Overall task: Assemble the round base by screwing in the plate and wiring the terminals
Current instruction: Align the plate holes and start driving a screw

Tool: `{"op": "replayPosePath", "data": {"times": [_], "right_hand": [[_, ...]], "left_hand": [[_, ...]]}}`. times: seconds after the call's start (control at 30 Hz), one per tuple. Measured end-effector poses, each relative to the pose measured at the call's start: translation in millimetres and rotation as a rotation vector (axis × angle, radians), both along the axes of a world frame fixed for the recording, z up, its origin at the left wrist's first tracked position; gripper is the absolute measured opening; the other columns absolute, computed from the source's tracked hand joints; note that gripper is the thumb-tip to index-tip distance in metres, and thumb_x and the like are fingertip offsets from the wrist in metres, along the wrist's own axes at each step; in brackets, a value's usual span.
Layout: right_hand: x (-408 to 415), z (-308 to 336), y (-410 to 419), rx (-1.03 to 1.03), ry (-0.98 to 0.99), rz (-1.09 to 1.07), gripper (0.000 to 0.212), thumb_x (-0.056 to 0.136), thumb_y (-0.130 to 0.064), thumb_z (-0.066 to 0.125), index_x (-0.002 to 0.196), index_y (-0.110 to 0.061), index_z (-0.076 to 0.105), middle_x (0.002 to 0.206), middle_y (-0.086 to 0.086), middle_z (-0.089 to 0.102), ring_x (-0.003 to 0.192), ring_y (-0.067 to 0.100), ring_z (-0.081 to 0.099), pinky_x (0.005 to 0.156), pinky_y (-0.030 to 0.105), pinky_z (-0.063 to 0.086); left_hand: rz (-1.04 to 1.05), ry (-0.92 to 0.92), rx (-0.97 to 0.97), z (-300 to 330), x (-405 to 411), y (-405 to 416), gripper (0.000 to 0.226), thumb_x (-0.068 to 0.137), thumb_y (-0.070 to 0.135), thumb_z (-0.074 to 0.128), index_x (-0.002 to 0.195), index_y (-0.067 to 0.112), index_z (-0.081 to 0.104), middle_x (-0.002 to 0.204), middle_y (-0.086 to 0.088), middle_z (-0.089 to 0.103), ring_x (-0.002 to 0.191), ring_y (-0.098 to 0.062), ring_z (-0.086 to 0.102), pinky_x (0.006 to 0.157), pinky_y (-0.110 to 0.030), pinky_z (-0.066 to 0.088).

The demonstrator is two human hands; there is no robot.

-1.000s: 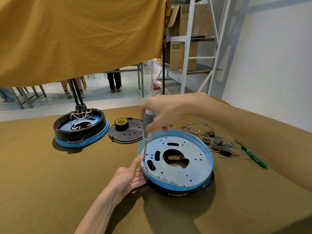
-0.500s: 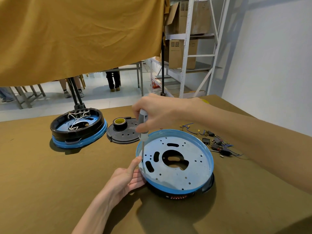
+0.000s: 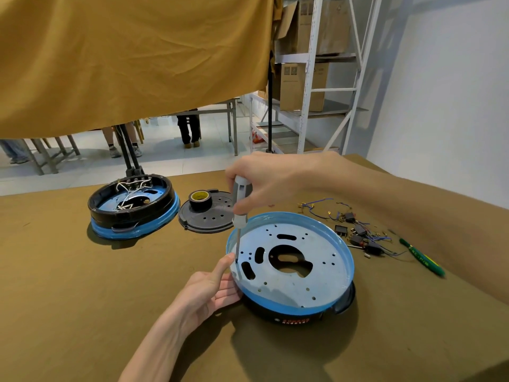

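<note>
The round base (image 3: 292,310), black below with a blue rim, lies in front of me with a perforated metal plate (image 3: 308,274) inside it. My right hand (image 3: 264,180) grips a grey-handled screwdriver (image 3: 240,208) held upright, its tip down on the plate near the left rim. My left hand (image 3: 212,288) rests against the base's left side, fingers straight under the rim and thumb up on the edge beside the tip. Loose wires and black terminal parts (image 3: 355,230) lie to the right of the base.
A second black and blue base (image 3: 135,210) with white wires stands at the back left. Beside it lies a black perforated cover (image 3: 206,219) with a roll of tape (image 3: 200,199) on it. A green tool (image 3: 421,256) lies at the right. Metal shelving (image 3: 308,78) stands behind.
The view shifted slightly; both hands stay at the left rim. My right hand has turned a little on the screwdriver handle, whose tip remains on the plate.
</note>
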State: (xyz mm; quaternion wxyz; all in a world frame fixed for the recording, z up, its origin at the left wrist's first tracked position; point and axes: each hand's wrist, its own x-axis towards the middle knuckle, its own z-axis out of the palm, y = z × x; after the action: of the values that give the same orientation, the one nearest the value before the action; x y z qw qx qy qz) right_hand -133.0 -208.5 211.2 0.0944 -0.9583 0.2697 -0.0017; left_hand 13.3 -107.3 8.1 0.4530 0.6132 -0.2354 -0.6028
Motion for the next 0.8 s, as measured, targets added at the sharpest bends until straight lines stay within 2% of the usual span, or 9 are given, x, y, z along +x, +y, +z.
{"op": "replayPosePath", "data": {"times": [0.07,0.13,0.23,0.27,0.33,0.43,0.57,0.67,0.8], "right_hand": [[0,-3,-3,-0.024,-0.029,-0.011,0.028,0.088,-0.045,0.075,0.093,-0.022,0.062,0.085,0.004,0.07,0.072,0.026,0.071,0.061,0.04,0.059],[0,-6,-3,-0.066,-0.05,-0.02,0.037,0.088,-0.05,0.073,0.091,-0.015,0.063,0.081,0.004,0.067,0.07,0.026,0.067,0.061,0.042,0.056],[2,-14,1,-0.149,-0.106,-0.055,0.051,0.09,-0.055,0.069,0.088,-0.005,0.061,0.07,0.004,0.057,0.055,0.019,0.048,0.051,0.038,0.04],[3,-14,2,-0.151,-0.108,-0.072,0.052,0.09,-0.055,0.07,0.088,-0.003,0.062,0.068,0.004,0.058,0.052,0.019,0.048,0.048,0.035,0.039],[3,-9,3,-0.078,-0.067,-0.074,0.043,0.09,-0.05,0.072,0.094,-0.009,0.062,0.071,0.003,0.069,0.05,0.018,0.062,0.046,0.03,0.048],[2,0,5,0.0,0.008,-0.004,0.029,0.088,-0.039,0.077,0.102,-0.025,0.057,0.089,0.001,0.072,0.059,0.012,0.071,0.057,0.035,0.062],[2,1,2,-0.006,-0.025,0.06,0.021,0.087,-0.028,0.078,0.091,-0.018,0.059,0.084,0.005,0.072,0.055,0.016,0.071,0.056,0.04,0.063],[3,-1,0,-0.019,-0.03,0.05,0.023,0.089,-0.033,0.076,0.088,-0.019,0.057,0.081,0.006,0.07,0.049,0.019,0.069,0.048,0.036,0.06],[8,-10,-1,-0.152,-0.042,0.016,0.032,0.089,-0.05,0.07,0.08,-0.024,0.054,0.081,0.003,0.063,0.063,0.026,0.068,0.051,0.04,0.054]], "left_hand": [[0.002,0.0,0.006,-2,1,-1,0.076,0.072,0.057,0.077,0.115,-0.004,0.066,0.1,-0.02,0.079,0.093,-0.029,0.078,0.08,-0.036,0.065],[-0.006,-0.003,0.006,-4,1,-2,0.077,0.075,0.058,0.077,0.118,-0.005,0.066,0.101,-0.02,0.078,0.095,-0.03,0.078,0.087,-0.039,0.063],[-0.017,0.009,-0.001,-4,1,-2,0.081,0.069,0.059,0.077,0.117,-0.005,0.066,0.101,-0.02,0.078,0.095,-0.03,0.078,0.081,-0.036,0.065],[-0.019,0.01,-0.005,-5,1,-2,0.082,0.067,0.059,0.077,0.117,-0.005,0.066,0.101,-0.02,0.078,0.094,-0.029,0.078,0.078,-0.035,0.065],[-0.018,0.006,-0.016,-5,1,-1,0.083,0.065,0.06,0.078,0.115,-0.004,0.067,0.1,-0.02,0.078,0.094,-0.029,0.078,0.075,-0.034,0.065],[-0.007,-0.003,-0.016,-6,2,-1,0.084,0.061,0.061,0.079,0.113,-0.004,0.067,0.099,-0.02,0.079,0.092,-0.029,0.078,0.072,-0.033,0.066],[-0.002,-0.008,-0.006,-7,2,-2,0.084,0.06,0.062,0.078,0.112,-0.004,0.069,0.098,-0.02,0.079,0.092,-0.029,0.078,0.072,-0.034,0.066],[-0.009,-0.014,-0.007,-8,2,-4,0.083,0.061,0.062,0.078,0.111,-0.004,0.069,0.098,-0.02,0.079,0.092,-0.029,0.078,0.074,-0.034,0.066],[-0.024,-0.002,-0.002,-8,2,-3,0.081,0.065,0.06,0.076,0.114,-0.004,0.068,0.099,-0.019,0.079,0.094,-0.029,0.078,0.081,-0.037,0.065]]}}
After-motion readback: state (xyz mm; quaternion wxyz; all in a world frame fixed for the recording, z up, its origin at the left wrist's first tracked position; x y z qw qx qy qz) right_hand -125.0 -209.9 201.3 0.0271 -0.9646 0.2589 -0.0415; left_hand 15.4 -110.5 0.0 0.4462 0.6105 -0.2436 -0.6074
